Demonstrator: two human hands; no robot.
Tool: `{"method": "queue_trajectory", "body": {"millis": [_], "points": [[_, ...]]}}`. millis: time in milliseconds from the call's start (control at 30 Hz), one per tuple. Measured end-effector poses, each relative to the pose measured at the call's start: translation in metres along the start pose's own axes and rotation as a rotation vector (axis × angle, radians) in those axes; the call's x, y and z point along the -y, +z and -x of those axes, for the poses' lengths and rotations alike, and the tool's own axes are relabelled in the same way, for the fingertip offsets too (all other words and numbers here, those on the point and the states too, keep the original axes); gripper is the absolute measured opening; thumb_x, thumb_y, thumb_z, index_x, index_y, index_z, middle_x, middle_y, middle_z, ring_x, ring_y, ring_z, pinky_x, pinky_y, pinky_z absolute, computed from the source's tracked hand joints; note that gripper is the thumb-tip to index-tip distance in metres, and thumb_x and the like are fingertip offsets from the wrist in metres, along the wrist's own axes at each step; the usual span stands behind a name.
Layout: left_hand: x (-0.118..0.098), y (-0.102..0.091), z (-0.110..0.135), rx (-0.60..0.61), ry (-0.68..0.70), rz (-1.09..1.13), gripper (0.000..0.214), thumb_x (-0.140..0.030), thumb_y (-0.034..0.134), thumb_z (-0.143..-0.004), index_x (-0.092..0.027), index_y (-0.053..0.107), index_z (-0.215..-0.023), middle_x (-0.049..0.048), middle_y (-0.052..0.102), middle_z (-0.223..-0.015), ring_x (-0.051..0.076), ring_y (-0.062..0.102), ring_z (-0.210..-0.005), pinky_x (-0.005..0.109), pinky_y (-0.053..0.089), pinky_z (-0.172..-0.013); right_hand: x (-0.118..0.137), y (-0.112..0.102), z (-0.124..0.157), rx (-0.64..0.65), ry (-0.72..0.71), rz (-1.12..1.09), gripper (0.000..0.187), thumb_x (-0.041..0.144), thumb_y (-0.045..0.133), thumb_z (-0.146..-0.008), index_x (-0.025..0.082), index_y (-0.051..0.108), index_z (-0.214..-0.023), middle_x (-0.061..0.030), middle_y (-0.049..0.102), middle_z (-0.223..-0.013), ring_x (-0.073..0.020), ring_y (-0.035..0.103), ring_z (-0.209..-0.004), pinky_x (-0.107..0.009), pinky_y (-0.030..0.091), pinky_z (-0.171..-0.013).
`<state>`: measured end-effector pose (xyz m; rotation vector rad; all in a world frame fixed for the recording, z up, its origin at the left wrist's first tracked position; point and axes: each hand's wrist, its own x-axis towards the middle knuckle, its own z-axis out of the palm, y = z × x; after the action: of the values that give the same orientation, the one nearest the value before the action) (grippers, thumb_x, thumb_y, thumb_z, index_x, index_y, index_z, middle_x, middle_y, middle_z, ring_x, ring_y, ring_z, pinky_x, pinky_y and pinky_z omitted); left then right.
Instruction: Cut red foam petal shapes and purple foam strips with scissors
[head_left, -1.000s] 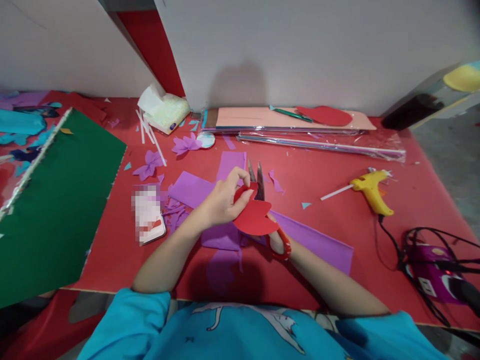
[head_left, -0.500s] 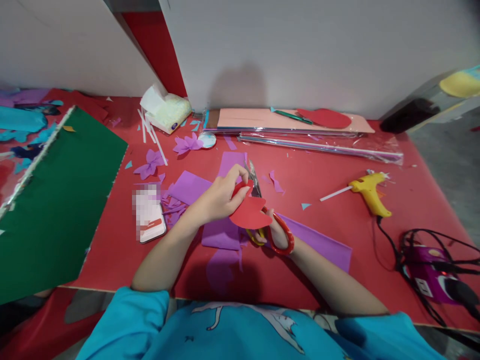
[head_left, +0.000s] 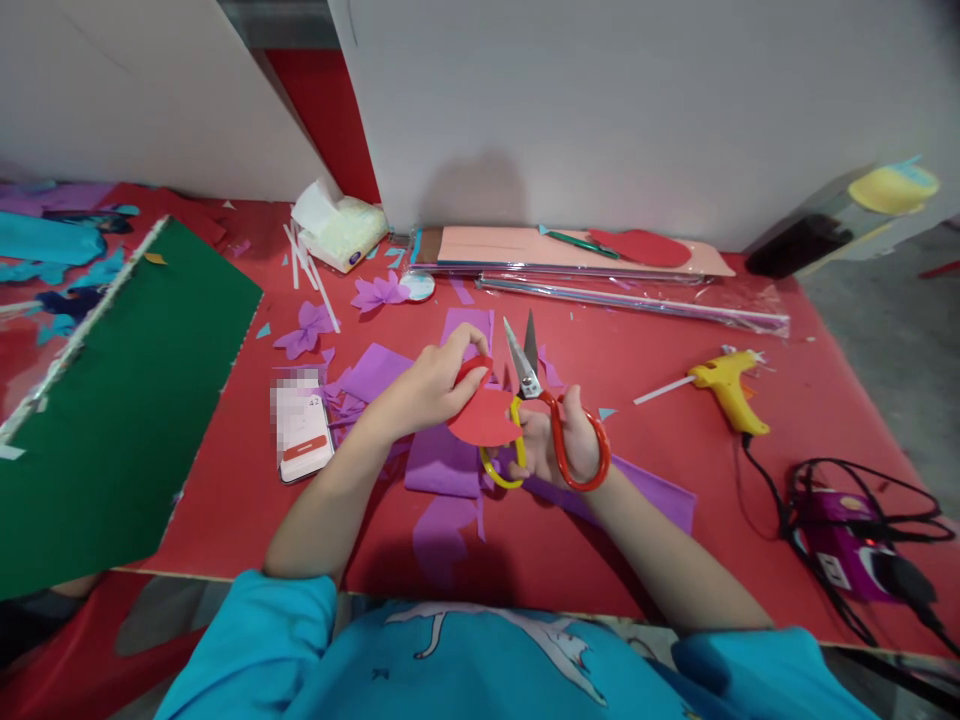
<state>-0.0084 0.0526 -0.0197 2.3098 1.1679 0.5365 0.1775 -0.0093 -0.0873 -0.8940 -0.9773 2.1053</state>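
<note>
Between the thumb and fingers of my left hand is a piece of red paper with a curved edge, held above the table. My right hand has its fingers in the handles of a pair of scissors, one handle loop red and the other yellow. The blades stand apart and point away from me, just right of the red paper and not on it. Beneath both hands lie sheets of purple paper, partly hidden by them.
Left are a phone, purple paper flowers, a tissue pack and a green board. At the back lie plastic-wrapped paper sheets and a green pen. Right are a yellow glue gun and a purple power block with cables.
The scissors have moved right, away from the red paper, and their blades now show clearly spread. My left hand with the paper has shifted slightly left.
</note>
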Motion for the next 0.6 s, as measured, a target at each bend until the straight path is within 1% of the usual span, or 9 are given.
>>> {"method": "queue_trajectory", "body": {"millis": [67, 167, 233, 300, 367, 400, 467, 533, 600], "points": [[-0.001, -0.001, 0.0, 0.047, -0.01, -0.031, 0.019, -0.021, 0.043, -0.084, -0.018, 0.043, -0.102, -0.0046, 0.047, -0.064, 0.011, 0.044, -0.05, 0.023, 0.034, -0.057, 0.005, -0.003, 0.002, -0.015, 0.047, -0.115, 0.085, 0.083, 0.003, -0.066, 0.018, 0.055, -0.082, -0.0083, 0.058, -0.071, -0.0182, 0.054, -0.063, -0.025, 0.037, -0.043], [0.001, 0.0, 0.0, 0.116, -0.005, -0.094, 0.028, -0.022, 0.043, -0.084, -0.018, 0.042, -0.111, -0.0046, 0.047, -0.061, 0.014, 0.049, -0.052, 0.024, 0.037, -0.06, 0.009, -0.013, 0.007, -0.046, 0.089, -0.204, 0.071, 0.078, 0.024, -0.071, 0.015, 0.056, -0.08, -0.0093, 0.058, -0.074, -0.0175, 0.054, -0.062, -0.022, 0.032, -0.041], [0.003, 0.001, 0.001, 0.152, 0.002, -0.146, 0.034, -0.024, 0.043, -0.084, -0.019, 0.04, -0.117, -0.0037, 0.049, -0.062, 0.016, 0.053, -0.058, 0.025, 0.039, -0.062, 0.011, -0.022, 0.011, -0.073, 0.081, -0.154, 0.059, 0.071, 0.038, -0.071, 0.014, 0.056, -0.08, -0.0082, 0.057, -0.07, -0.0158, 0.051, -0.057, -0.021, 0.028, -0.039], [0.005, 0.004, 0.001, 0.175, 0.012, -0.189, 0.041, -0.025, 0.045, -0.083, -0.019, 0.036, -0.123, -0.001, 0.054, -0.068, 0.019, 0.057, -0.067, 0.027, 0.041, -0.065, 0.014, -0.033, 0.017, -0.125, 0.021, -0.03, 0.054, 0.067, 0.043, -0.071, 0.015, 0.055, -0.08, -0.0064, 0.057, -0.068, -0.0137, 0.047, -0.05, -0.021, 0.025, -0.037], [0.008, 0.006, 0.001, 0.19, 0.021, -0.221, 0.047, -0.026, 0.045, -0.083, -0.02, 0.032, -0.128, 0.0016, 0.058, -0.075, 0.02, 0.059, -0.073, 0.028, 0.042, -0.067, 0.016, -0.043, 0.023, -0.272, -0.051, 0.189, 0.048, 0.063, 0.044, -0.073, 0.017, 0.054, -0.079, -0.0039, 0.056, -0.068, -0.0118, 0.043, -0.046, -0.022, 0.027, -0.038], [0.009, 0.008, 0.0, 0.196, 0.023, -0.235, 0.05, -0.026, 0.045, -0.083, -0.02, 0.031, -0.13, 0.0021, 0.058, -0.076, 0.021, 0.059, -0.074, 0.029, 0.043, -0.067, 0.018, -0.048, 0.026, -0.389, -0.083, 0.349, 0.044, 0.061, 0.045, -0.075, 0.018, 0.054, -0.078, -0.0029, 0.056, -0.067, -0.0121, 0.044, -0.048, -0.023, 0.029, -0.041], [0.011, 0.01, 0.0, 0.209, 0.025, -0.261, 0.054, -0.025, 0.046, -0.082, -0.02, 0.028, -0.133, 0.0021, 0.058, -0.074, 0.022, 0.059, -0.074, 0.03, 0.043, -0.067, 0.019, -0.055, 0.029, -0.578, -0.091, 0.729, 0.039, 0.057, 0.048, -0.075, 0.018, 0.053, -0.073, -0.0014, 0.054, -0.061, -0.0138, 0.046, -0.051, -0.025, 0.032, -0.046], [0.013, 0.011, -0.001, 0.208, 0.024, -0.279, 0.056, -0.024, 0.047, -0.081, -0.02, 0.027, -0.134, 0.0023, 0.059, -0.073, 0.022, 0.059, -0.073, 0.03, 0.043, -0.066, 0.018, -0.061, 0.029, -0.743, -0.086, 1.066, 0.035, 0.054, 0.051, -0.074, 0.019, 0.052, -0.073, -0.0022, 0.055, -0.061, -0.0167, 0.05, -0.057, -0.027, 0.035, -0.052], [0.015, 0.012, -0.001, 0.195, 0.018, -0.29, 0.057, -0.022, 0.047, -0.081, -0.02, 0.027, -0.135, 0.0031, 0.06, -0.074, 0.022, 0.059, -0.074, 0.03, 0.043, -0.066, 0.013, -0.063, 0.026, -0.873, -0.08, 1.293, 0.033, 0.051, 0.053, -0.074, 0.018, 0.053, -0.077, -0.0055, 0.058, -0.068, -0.0204, 0.054, -0.065, -0.029, 0.037, -0.057]]}}
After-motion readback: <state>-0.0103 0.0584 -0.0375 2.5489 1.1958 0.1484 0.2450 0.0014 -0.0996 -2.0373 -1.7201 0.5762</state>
